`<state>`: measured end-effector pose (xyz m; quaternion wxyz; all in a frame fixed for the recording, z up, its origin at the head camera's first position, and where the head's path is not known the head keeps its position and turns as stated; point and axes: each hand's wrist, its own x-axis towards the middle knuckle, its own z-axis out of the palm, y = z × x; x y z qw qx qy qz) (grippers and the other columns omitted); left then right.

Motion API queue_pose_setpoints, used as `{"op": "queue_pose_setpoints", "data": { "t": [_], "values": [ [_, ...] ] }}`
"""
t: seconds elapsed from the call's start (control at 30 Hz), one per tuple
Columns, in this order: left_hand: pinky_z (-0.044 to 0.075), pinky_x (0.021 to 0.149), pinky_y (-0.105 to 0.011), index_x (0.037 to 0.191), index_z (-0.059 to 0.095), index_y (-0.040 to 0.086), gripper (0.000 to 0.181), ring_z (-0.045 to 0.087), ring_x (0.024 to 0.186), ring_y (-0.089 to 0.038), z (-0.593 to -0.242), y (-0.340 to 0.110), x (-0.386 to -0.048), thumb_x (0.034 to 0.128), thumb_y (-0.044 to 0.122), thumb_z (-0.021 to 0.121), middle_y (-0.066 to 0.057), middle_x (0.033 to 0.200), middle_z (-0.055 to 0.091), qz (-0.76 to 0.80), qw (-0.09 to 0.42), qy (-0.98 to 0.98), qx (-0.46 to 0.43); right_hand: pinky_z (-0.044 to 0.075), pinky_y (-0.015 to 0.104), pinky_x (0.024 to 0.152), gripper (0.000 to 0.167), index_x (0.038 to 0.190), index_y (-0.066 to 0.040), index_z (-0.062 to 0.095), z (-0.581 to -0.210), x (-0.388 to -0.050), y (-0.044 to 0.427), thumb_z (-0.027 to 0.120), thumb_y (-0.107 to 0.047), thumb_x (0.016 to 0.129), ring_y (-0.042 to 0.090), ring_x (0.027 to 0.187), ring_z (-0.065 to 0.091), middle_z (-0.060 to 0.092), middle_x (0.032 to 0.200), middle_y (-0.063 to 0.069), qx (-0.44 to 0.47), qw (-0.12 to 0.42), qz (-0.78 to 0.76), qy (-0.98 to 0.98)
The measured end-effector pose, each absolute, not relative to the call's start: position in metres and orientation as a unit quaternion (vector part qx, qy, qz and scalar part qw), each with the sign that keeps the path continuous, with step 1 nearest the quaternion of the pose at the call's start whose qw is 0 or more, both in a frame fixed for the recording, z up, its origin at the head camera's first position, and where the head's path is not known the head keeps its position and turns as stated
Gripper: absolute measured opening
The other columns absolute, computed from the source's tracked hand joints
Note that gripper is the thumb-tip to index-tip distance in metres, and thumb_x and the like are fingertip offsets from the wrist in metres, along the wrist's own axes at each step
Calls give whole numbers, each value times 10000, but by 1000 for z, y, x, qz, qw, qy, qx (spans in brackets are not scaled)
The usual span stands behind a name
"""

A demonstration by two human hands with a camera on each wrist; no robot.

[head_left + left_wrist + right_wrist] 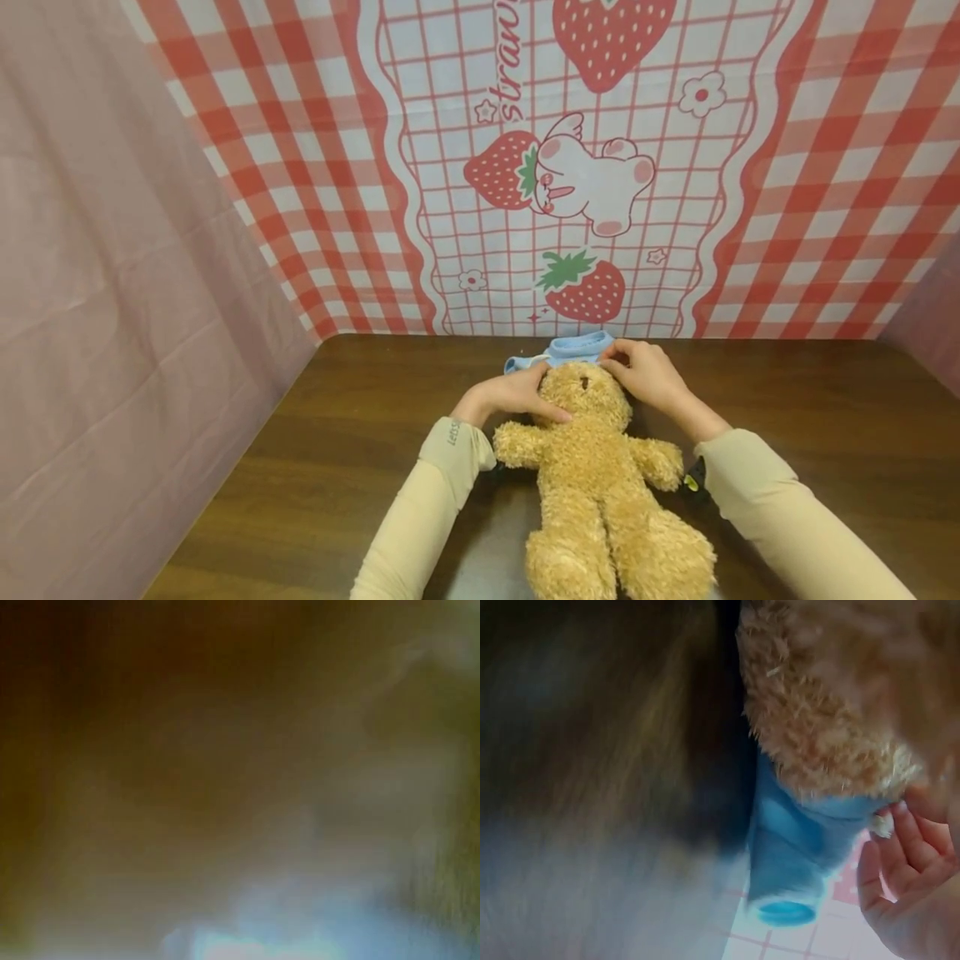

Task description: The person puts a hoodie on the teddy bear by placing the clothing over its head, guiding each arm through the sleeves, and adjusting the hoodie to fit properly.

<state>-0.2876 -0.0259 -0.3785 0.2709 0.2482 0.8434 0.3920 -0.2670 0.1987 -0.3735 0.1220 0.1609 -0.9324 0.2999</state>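
A tan plush bear [588, 458] lies on the table, legs toward the camera, with a light blue garment [577, 346] at the top of its head. On the left side of the head, my left hand [517, 392] grips it, thumb across the neck. My right hand [648, 373] pinches the garment's edge at the head's upper right. In the right wrist view, fingertips of the right hand [915, 877] hold the blue cloth [799, 840] against the fur [817, 727], and a sleeve opening shows below. The left wrist view is too blurred to make out the hand.
The dark brown wooden table [322, 467] runs back to a red and white checked cloth [592, 192] with strawberry prints. A pink curtain [135, 292] hangs at the left. Beside the right sleeve is a small black object [696, 477].
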Motion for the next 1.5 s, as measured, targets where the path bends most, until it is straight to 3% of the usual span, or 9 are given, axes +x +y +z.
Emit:
{"op": "queue_pose_setpoints", "data": {
  "t": [0.33,0.57,0.77,1.03,1.3,1.4,1.5],
  "values": [
    [301,1045,-394,1465,41,112,1034,205,1365,-220,-376,-23,-289,747,485,685,-89,1506,158,365,257,857,257,407,295,568,131,940,-72,637,-376,-263,195,545,-161,912,135,628,509,630,806,76,150,151,336,-917],
    [408,924,-354,1428,151,136,945,395,1223,-234,-376,-21,-287,735,451,711,-147,1346,363,356,215,866,279,405,302,562,121,944,-80,631,-375,-262,196,542,-157,913,139,616,507,626,794,64,156,140,339,-917],
    [414,846,-337,1404,230,167,918,434,1037,-180,-377,-20,-283,699,462,738,-77,1192,420,341,166,879,290,415,294,579,137,941,-90,632,-375,-258,197,546,-192,913,131,631,512,630,806,51,170,135,356,-909],
    [334,913,-353,1307,340,128,782,466,904,-150,-376,-19,-272,719,485,711,-15,991,514,305,110,898,296,414,281,566,162,945,-118,622,-372,-254,205,524,-245,925,146,634,505,614,822,32,198,82,370,-904],
    [249,959,-393,1071,431,172,511,493,861,-119,-368,-15,-262,733,418,726,30,905,551,297,57,898,319,464,299,659,109,977,-152,616,-369,-243,219,526,-183,924,166,826,571,614,967,27,240,55,366,-898],
    [278,939,-387,1081,430,181,483,486,896,-123,-365,-15,-258,757,407,708,19,948,533,295,64,896,325,449,291,651,202,1092,-157,573,-369,-238,225,561,-231,905,156,852,549,584,1073,46,254,14,381,-889],
    [313,874,-345,1129,438,179,442,470,885,-133,-363,-18,-257,805,371,670,7,980,512,306,75,891,326,452,314,631,452,1245,-159,475,-370,-233,228,636,-299,847,216,822,551,506,1219,95,254,-34,397,-881]
  ]
}}
